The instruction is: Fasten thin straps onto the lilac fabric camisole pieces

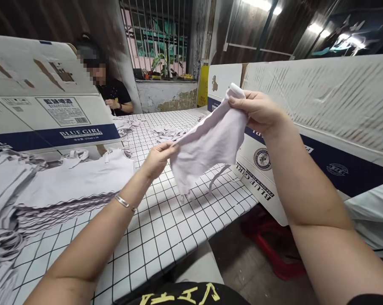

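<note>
A pale lilac garment [210, 142] is stretched in the air between my two hands, above the gridded table. My left hand [161, 157] pinches one end of its straight edge. Higher up and to the right, my right hand [258, 109] grips the other end, fingers closed on the folded cloth. Thin straps dangle from the garment's lower side. To the left of my left arm lies a layered stack of similar pale garments [80, 178] with narrow straps. More of these pieces [167, 133] are heaped on the table behind my left hand.
White-and-blue cardboard boxes stand at the left [51, 101] and right [321, 106] of the white gridded table [153, 237]. Behind the left box sits a person in black [117, 93]. A red plastic stool [270, 245] is under the right side.
</note>
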A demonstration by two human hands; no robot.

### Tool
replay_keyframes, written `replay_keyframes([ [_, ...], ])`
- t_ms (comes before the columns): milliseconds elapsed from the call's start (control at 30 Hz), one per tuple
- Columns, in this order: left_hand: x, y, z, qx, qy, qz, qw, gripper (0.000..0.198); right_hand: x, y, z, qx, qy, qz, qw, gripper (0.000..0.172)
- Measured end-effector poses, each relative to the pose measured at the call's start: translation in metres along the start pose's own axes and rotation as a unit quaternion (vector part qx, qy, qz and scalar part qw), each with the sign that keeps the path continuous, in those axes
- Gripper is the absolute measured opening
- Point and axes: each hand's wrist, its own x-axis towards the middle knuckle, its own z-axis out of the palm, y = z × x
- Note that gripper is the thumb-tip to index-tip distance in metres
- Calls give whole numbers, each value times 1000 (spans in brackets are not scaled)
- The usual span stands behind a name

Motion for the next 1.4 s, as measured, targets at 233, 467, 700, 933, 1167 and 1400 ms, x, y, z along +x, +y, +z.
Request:
replay_keyframes([
  [233, 0, 65, -32, 56, -80, 15, 995, 25, 18, 43, -4, 62, -26, 99, 993, 25],
  [467, 10, 83, -64, 359, -220, -110, 900, 25, 42, 80, -9, 85, -22, 178, 980, 21],
  [700, 65, 107, -73, 785, -89, 83, 608, 18, 86, 100, -21, -35, 50, 195, 979, 20],
  [933, -85, 32, -43, 819, -62, 164, 547, 27, -25, 143, -8, -196, -60, 127, 971, 12],
  [1167, -224, -60, -39, 766, -56, 47, 638, 23, -207, 204, 42, -293, -107, 110, 944, 30],
  [1400, -212, -61, -31, 760, 37, 29, 648, 19, -226, 197, 44, -269, -46, 91, 958, 26],
])
